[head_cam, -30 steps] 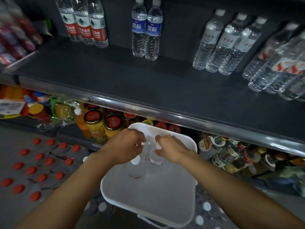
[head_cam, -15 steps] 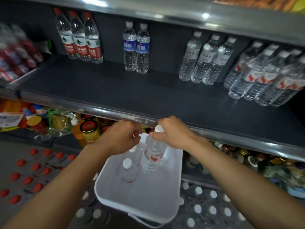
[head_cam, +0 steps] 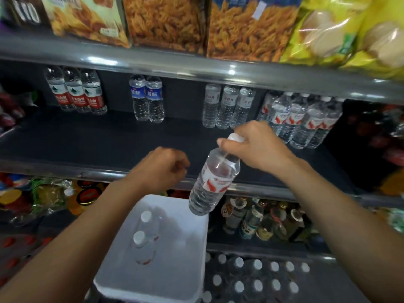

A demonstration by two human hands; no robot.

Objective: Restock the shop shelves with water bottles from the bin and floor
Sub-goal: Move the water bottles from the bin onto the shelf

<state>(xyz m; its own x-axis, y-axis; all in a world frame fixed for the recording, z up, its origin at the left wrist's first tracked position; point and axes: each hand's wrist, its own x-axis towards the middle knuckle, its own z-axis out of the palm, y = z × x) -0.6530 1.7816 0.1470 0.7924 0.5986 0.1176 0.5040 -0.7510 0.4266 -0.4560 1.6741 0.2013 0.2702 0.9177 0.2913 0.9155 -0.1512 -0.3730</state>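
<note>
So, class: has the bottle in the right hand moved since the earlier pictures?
Yes. The bottle has risen out of the white bin, now hanging tilted above its far rim, level with the shelf edge.

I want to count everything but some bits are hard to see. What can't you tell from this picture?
Head view:
- Left hand: curled shut, fingers hide whether it holds anything.
- Bottles in the bin: blurred, so the count is uncertain.
- Bottle cap: mostly covered by the right hand.
- Shelf bottle tops: hidden behind the upper rail.

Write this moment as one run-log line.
right hand: grips clear plastic water bottle with red-white label by its neck, tilted above white plastic bin | left hand: curled, empty | in bin: two bottles
</note>
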